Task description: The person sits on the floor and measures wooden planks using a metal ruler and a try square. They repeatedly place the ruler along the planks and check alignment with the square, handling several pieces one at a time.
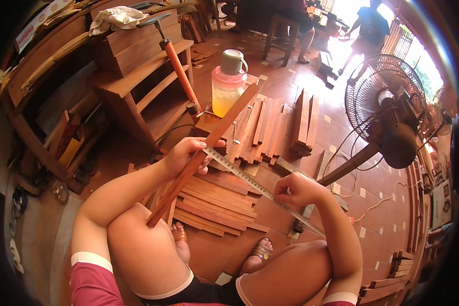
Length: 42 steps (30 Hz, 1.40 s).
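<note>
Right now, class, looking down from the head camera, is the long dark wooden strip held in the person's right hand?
No, the left hand holds the wooden strip, while the right hand is apart from it.

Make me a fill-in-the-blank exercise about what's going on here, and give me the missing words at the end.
1. The left hand grips a long strip made of ____.
2. The measuring tape slants from that strip down past the ____ hand.
3. The jug with the pink lid holds ____ liquid.
4. In the picture, the jug stands to the ____ of the fan.

Missing words: wood; right; yellow; left.
</note>
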Available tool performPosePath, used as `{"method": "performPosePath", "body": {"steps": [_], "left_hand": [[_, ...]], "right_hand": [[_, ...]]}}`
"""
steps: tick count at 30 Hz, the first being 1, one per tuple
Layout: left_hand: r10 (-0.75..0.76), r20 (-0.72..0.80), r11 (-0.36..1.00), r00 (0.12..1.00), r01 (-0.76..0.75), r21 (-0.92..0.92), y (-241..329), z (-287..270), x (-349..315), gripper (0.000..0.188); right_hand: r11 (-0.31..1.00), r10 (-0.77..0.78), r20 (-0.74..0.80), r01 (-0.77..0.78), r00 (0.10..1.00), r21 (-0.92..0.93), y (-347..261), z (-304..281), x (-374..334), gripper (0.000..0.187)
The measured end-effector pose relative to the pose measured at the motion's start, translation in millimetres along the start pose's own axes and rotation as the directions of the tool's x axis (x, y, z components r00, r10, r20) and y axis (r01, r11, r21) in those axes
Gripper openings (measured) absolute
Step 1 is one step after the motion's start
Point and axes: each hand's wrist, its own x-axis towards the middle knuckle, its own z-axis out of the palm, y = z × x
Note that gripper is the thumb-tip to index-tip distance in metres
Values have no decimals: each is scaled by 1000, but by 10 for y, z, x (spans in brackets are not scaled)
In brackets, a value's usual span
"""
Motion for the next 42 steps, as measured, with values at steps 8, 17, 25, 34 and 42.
{"method": "performPosePath", "body": {"steps": [8, 17, 25, 34, 42], "left_hand": [[10, -1, 1000, 1000, -10, 8, -28, -28, 15, 62], [-13, -46, 1000, 999, 13, 20, 6, 7, -20, 58], [-12, -17, 1000, 1000, 13, 15, -22, -49, 12, 58], [-22, -43, 1000, 999, 22, 2, -9, -13, 2, 57], [-24, -48, 1000, 999, 25, 6, 1, 8, -4, 57]], "right_hand": [[1000, 12, 40, -12, 999, 7, -38, -28, -22, 19], [1000, 15, 59, -15, 998, 4, -49, -18, -21, 19], [1000, 21, 63, -22, 998, 10, -75, -32, -18, 19], [999, 1, 42, -3, 999, 34, -46, -24, -18, 17], [999, 25, 25, -25, 999, 24, -33, -21, -29, 18]]}}
